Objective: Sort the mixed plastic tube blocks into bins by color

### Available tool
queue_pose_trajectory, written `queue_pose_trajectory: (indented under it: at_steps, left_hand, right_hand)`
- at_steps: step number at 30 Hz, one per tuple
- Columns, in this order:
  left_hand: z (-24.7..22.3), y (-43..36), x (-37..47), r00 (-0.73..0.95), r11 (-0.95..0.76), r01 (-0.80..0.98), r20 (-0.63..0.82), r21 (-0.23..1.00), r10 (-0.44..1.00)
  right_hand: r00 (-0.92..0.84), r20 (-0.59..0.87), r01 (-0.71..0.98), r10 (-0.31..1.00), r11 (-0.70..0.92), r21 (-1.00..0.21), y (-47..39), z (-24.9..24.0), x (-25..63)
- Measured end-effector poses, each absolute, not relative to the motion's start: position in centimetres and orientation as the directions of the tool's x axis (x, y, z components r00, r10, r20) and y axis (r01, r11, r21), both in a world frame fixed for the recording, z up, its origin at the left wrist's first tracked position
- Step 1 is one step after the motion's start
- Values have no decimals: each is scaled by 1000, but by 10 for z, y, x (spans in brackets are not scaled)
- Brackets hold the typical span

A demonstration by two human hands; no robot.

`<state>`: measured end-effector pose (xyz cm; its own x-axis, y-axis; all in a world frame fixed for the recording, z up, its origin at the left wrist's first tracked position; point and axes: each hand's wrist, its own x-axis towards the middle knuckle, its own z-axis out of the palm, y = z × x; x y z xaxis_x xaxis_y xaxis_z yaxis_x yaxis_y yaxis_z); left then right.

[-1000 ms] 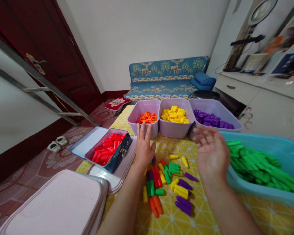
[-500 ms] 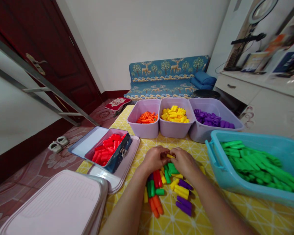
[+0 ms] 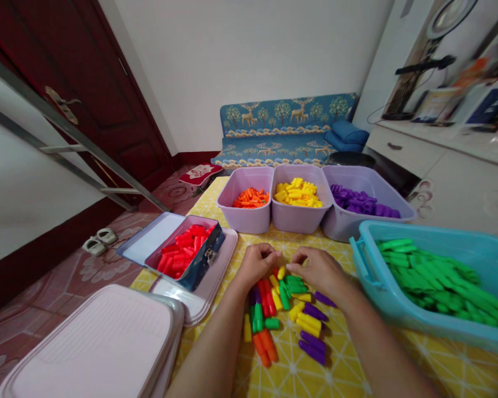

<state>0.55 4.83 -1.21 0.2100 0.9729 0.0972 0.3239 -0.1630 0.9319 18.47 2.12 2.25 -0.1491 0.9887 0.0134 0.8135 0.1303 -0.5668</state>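
Note:
Both my hands are over the far end of a loose group of coloured plastic pieces, short tubes like pen caps. My left hand is beside the red pieces, its fingers loosely bent and the thumb near the index finger. Facing it, my right hand has thumb and index finger slightly apart. A yellow piece lies between the hands, close to the right fingertips; whether they touch it is unclear. Nearer me are green pieces, purple pieces and orange pieces.
Beyond stand lilac bins with orange pieces, yellow pieces and purple pieces. A turquoise tub of green pieces is at right. On the left are an open tin of red pieces and pale pink lids.
My hands have drawn apart from each other, and the yellow piece that was between their fingers now lies in the group. A purple piece beside my right hand has come into view.

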Motion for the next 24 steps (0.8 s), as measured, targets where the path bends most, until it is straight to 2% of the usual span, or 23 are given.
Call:
queue_pose_trajectory:
  at_steps: [4, 6, 8, 10, 12, 14, 16, 19, 21, 23, 24]
  left_hand:
    - [-14, 49, 6, 228, -206, 379, 125, 902, 966]
    - [-16, 49, 7, 239, -245, 396, 159, 885, 958]
    - [-15, 48, 6, 203, -346, 435, 284, 831, 937]
    - [-11, 45, 5, 117, -482, 521, 501, 704, 858]
    - [-4, 42, 4, 38, -545, 647, 692, 533, 721]
    - [4, 40, 4, 14, -512, 760, 778, 401, 629]
    - [11, 40, 4, 25, -439, 835, 772, 333, 635]
    - [13, 44, 5, 56, -350, 885, 679, 305, 732]
    - [11, 47, 4, 68, -333, 890, 633, 310, 771]
    - [9, 49, 4, 73, -342, 883, 625, 321, 778]
    - [8, 50, 3, 75, -348, 880, 628, 325, 775]
  right_hand:
    - [-321, -126, 867, 939, 238, -437, 11, 33, 191]
    - [-383, -118, 855, 916, 303, -421, 7, 32, 188]
    - [-413, -91, 842, 906, 343, -416, 7, 30, 183]
    - [-399, -91, 856, 912, 335, -395, 9, 29, 179]
    - [-354, -113, 888, 928, 296, -352, 12, 28, 177]
    - [-328, -119, 903, 937, 274, -331, 13, 27, 177]
    - [-330, -107, 896, 938, 276, -347, 13, 26, 179]
    - [-317, -8, 861, 948, 284, -422, 13, 28, 180]
    - [-229, 178, 776, 957, 290, -560, 13, 32, 179]
    - [9, 380, 592, 925, 302, -747, 14, 40, 178]
    - [171, 436, 461, 884, 319, -828, 14, 45, 177]
